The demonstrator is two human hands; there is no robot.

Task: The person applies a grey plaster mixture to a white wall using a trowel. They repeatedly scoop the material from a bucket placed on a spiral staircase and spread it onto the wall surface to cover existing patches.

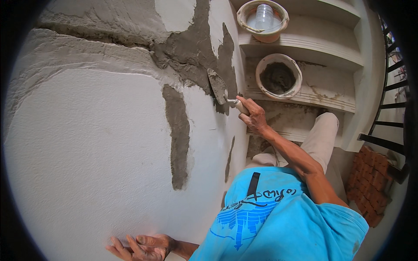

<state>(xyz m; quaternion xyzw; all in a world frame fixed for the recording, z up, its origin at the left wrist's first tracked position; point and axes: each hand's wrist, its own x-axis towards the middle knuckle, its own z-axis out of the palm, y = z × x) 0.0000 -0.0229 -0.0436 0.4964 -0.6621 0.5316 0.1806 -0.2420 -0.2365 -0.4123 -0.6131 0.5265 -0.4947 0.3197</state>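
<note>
My right hand (253, 115) is closed around the pale handle of a trowel (217, 86). The trowel's leaf-shaped blade is smeared with grey mortar and lies against or very near the wall, over a patch of wet mortar (185, 50). At the lower left, my left hand (146, 249) holds nothing, its fingers spread and slightly bent beside the white wall (96, 152). Whether it touches the wall I cannot tell. A separate dark mortar strip (177, 135) runs down the wall between the two hands.
On the stairs (313, 37) to the right stands a bucket of grey mortar (278, 78). One step above, another bucket (244, 19) holds a clear plastic container (264, 17). A black railing (394, 105) borders the stairs, with stacked red bricks (370, 182) below. A rough crack (91, 38) crosses the upper wall.
</note>
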